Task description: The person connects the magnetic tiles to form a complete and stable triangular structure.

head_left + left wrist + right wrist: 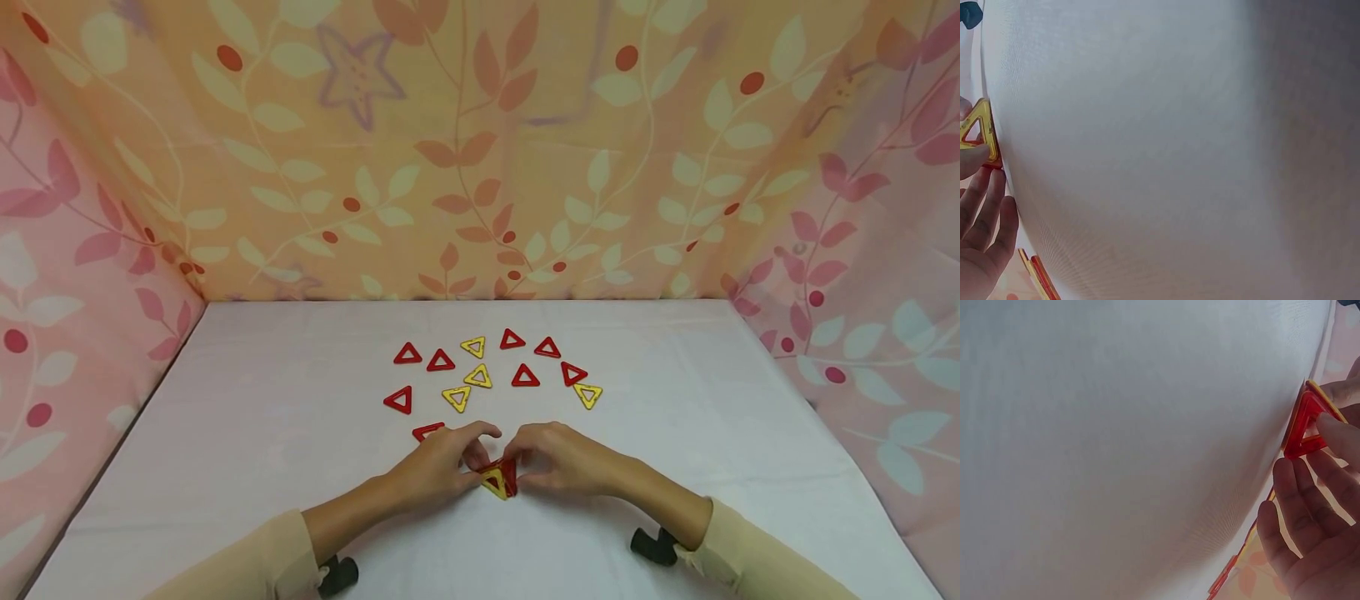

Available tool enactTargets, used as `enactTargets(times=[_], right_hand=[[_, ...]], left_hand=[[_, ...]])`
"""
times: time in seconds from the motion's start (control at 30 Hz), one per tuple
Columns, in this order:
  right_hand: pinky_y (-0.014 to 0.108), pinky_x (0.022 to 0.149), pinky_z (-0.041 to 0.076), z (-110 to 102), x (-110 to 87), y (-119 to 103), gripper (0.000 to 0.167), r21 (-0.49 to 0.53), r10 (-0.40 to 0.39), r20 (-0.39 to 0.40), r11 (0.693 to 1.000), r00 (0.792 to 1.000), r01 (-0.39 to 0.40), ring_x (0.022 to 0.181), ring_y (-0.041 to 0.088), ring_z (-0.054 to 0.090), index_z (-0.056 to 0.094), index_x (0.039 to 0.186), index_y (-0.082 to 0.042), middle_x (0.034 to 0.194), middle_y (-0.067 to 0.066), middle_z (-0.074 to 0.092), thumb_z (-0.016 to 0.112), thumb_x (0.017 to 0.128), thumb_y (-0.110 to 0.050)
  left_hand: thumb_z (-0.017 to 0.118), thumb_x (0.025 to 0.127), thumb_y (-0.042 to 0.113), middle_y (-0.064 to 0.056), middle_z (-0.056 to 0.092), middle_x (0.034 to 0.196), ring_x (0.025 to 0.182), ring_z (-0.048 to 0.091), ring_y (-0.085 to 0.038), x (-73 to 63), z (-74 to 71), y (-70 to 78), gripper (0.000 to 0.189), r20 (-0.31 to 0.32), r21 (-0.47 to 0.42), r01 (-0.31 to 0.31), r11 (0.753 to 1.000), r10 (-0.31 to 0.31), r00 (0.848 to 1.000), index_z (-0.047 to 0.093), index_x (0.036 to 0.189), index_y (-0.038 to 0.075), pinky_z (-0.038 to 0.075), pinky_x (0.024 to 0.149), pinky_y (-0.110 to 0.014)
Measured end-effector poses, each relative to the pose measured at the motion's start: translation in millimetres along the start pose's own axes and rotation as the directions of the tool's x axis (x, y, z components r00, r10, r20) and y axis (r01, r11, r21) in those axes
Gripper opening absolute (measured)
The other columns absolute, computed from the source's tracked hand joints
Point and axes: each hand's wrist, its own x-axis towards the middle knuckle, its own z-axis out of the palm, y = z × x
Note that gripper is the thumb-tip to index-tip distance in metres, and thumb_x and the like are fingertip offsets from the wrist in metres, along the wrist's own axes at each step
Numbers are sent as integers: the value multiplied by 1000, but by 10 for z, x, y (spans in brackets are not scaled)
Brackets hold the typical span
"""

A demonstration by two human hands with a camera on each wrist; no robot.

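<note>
My left hand point(438, 462) and right hand point(570, 458) meet at a small standing piece built of triangle magnetic tiles, near the front of the table. Its yellow triangle tile point(985, 119) faces the left hand, whose thumb presses the yellow face while other fingers reach behind. On the other side, the right thumb lies over a red triangle tile point(1298, 425), with fingertips right at its lower edge. In the head view the tiles lean together at their edges, and the back of the piece is hidden.
Loose triangle tiles lie flat beyond the hands: several red tiles, one a red tile point(407, 361) at the left, and several yellow tiles, one a yellow tile point(477, 383) in the middle. Another red tile point(423, 431) is partly covered by the left hand. Patterned cloth point(465, 167) walls the table point(262, 417).
</note>
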Motion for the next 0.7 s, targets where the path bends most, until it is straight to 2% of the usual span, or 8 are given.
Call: enactTargets(times=[0.3, 0.5, 0.6, 0.7], right_hand=[[29, 90, 50, -8, -15, 28, 29, 27, 6, 0, 1000, 1000, -6, 95, 6, 60, 69, 117, -20, 106, -15, 66, 76, 88, -17], [30, 89, 50, -105, -56, 110, 29, 18, 57, -36, 998, 998, -56, 95, 7, 60, 69, 115, -15, 105, -9, 68, 77, 88, -18], [31, 88, 52, -193, -80, 174, 28, 23, 80, -67, 997, 995, -79, 95, 9, 61, 70, 115, -13, 105, -7, 69, 77, 88, -18], [34, 87, 52, -293, -115, 266, 29, 14, 86, -116, 996, 989, -85, 95, 12, 62, 70, 114, -10, 103, -4, 69, 78, 87, -17]], left_hand=[[76, 86, 5, 15, 66, 89, 84, 61, -1, -16, -33, -2, 52, 11, -3, 21, 1000, -21, 1000, 56, 133, 12, 53, 82, -22], [75, 86, 4, 12, 66, 91, 85, 61, -3, -29, -93, -45, 52, 4, 8, 34, 999, -34, 999, 56, 134, 14, 54, 82, -24], [75, 86, 4, 9, 67, 93, 86, 62, -6, -40, -151, -68, 52, -19, 18, 28, 999, -27, 999, 56, 134, 14, 54, 82, -26], [76, 85, 4, 5, 69, 96, 88, 64, -10, -58, -233, -98, 53, -68, 31, 6, 999, -4, 998, 56, 133, 11, 55, 81, -29]])
